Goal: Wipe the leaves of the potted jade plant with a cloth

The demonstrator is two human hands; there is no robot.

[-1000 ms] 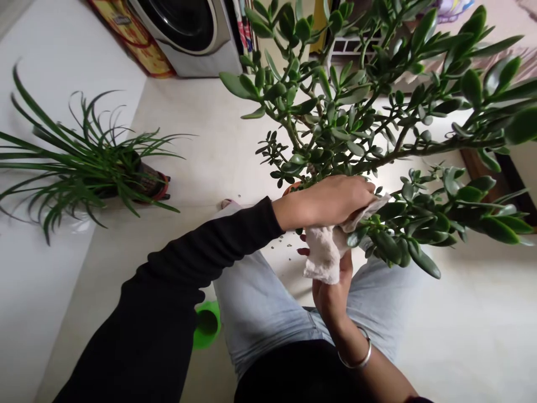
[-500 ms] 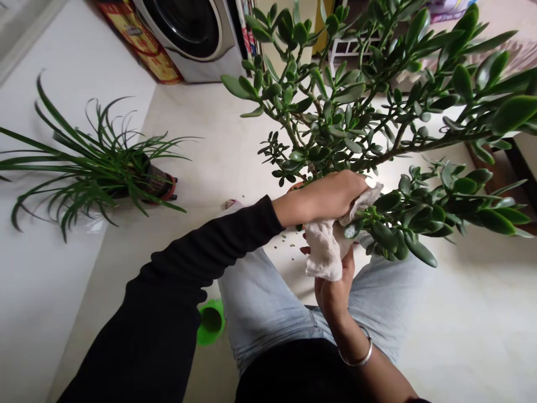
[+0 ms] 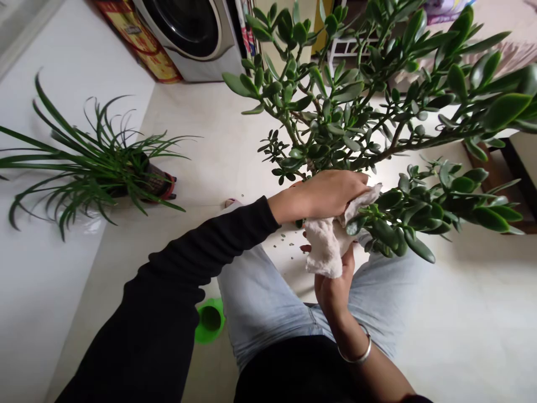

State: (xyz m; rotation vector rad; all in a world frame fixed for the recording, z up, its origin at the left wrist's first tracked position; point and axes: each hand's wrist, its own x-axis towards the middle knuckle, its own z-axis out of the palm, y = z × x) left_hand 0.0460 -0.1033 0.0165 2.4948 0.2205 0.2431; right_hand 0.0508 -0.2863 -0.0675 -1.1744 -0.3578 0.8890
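A large jade plant (image 3: 335,134) with thick, glossy leaves spreads in front of me. My left hand (image 3: 335,193) reaches across from the left, its fingers closed on a crumpled pale cloth (image 3: 325,252) at the lower branch. One end of that cloth lies against the leaves there. Below, my right hand (image 3: 336,282) is closed on the same cloth, under its hanging fold, with the fingertips showing at its left. Leaves and cloth hide some of the fingers of both hands.
At the left, a long-leaved potted plant (image 3: 159,182) stands by the wall. A green container (image 3: 210,320) is on the floor beside my left leg. Small bits (image 3: 283,243) lie on the floor between my legs. A washing machine (image 3: 201,64) is at the back.
Both hands keep their hold on the cloth at almost the same spot. The outer branches on the right have shifted slightly to the left in view.
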